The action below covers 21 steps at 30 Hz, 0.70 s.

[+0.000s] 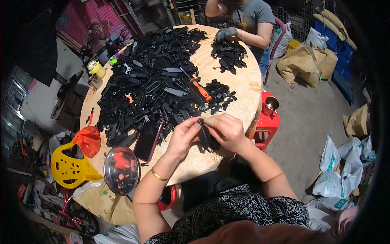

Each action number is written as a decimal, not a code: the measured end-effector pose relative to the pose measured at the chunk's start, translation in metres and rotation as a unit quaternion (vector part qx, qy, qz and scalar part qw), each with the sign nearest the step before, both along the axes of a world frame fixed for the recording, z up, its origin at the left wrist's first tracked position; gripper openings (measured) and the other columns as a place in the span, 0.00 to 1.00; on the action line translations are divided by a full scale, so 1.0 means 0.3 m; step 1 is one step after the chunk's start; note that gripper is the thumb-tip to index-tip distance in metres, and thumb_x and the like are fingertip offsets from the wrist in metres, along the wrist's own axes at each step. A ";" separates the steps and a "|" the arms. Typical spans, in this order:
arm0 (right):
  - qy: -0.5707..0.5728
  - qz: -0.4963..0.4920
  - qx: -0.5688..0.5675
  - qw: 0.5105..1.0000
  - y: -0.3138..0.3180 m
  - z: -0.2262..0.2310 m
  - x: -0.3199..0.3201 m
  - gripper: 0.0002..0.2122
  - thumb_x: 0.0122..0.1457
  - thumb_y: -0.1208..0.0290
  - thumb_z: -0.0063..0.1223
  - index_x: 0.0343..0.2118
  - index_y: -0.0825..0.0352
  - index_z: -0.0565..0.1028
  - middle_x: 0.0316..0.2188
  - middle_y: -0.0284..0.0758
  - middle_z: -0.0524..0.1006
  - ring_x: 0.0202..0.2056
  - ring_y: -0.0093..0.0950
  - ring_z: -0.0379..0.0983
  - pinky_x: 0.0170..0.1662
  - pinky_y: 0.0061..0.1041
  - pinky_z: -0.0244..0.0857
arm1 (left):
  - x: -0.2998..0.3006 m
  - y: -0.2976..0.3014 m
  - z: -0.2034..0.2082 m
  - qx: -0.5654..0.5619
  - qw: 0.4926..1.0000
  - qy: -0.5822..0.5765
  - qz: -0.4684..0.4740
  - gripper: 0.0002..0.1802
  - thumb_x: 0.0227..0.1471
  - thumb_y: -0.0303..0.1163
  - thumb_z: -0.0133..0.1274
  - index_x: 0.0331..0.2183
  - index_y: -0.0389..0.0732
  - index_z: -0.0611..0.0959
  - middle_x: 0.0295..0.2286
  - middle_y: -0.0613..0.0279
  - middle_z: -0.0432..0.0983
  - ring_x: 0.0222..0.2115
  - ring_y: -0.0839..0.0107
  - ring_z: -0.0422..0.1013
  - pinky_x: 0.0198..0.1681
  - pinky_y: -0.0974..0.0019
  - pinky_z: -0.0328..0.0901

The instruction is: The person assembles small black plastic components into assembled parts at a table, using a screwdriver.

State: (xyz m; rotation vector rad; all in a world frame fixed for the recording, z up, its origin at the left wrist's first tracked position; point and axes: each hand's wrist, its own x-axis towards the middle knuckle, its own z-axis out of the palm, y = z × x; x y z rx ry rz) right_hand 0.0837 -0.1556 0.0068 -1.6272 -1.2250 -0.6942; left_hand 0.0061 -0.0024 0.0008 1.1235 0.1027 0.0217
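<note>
The left hand (185,136) pinches one long black part (204,136) between its thumb and finger, and the right hand (228,131) has its fingers bent and pressed together at the top end of that same part. The part is close to the near edge of the bench (248,87). Left of the hands is one round clear bowl (122,183) with red bits showing in it; I cannot tell what it stands on. Next comes one dark phone (147,140) with a red rim, then one red bag (87,141) at the left edge, beside one yellow chair (67,168). One red stool (264,132) stands off the right edge, with one metal cup (270,105) on it. Past the hands are three heaps: one heap of tiny bits (221,95), one big black heap (142,85) with too many parts to count, and one small far heap (230,59). One screwdriver (200,90) lies by the big heap, its orange handle near the tiny bits. One other person's gloved hand (226,34) is at the far heap. Tan bench top shows below the two hands, along the right edge, and in a wide gap between the big heap and the far heap.
</note>
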 end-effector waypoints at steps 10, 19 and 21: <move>0.006 0.029 -0.077 0.997 -0.005 0.014 -0.024 0.13 0.43 0.74 0.56 0.34 0.68 0.73 0.29 0.38 0.73 0.30 0.33 0.71 0.33 0.28 0.66 | -0.007 0.005 0.015 0.035 0.999 0.001 0.028 0.14 0.53 0.28 0.46 0.43 0.35 0.74 0.30 0.68 0.73 0.26 0.83 0.69 0.29 0.80 0.65; 0.043 -0.058 -0.032 0.997 -0.029 -0.014 -0.072 0.17 0.41 0.72 0.58 0.37 0.66 0.73 0.27 0.37 0.72 0.29 0.35 0.70 0.33 0.30 0.64 | 0.009 -0.055 0.051 0.121 0.989 -0.018 0.079 0.13 0.53 0.28 0.46 0.42 0.36 0.75 0.34 0.68 0.66 0.27 0.84 0.65 0.28 0.82 0.65; 0.084 -0.043 0.015 0.995 -0.006 -0.022 -0.079 0.16 0.41 0.74 0.57 0.37 0.66 0.73 0.25 0.38 0.71 0.27 0.35 0.70 0.31 0.29 0.65 | 0.012 -0.037 0.032 0.186 0.978 -0.061 0.077 0.13 0.55 0.29 0.43 0.42 0.36 0.75 0.40 0.66 0.62 0.36 0.81 0.65 0.31 0.79 0.68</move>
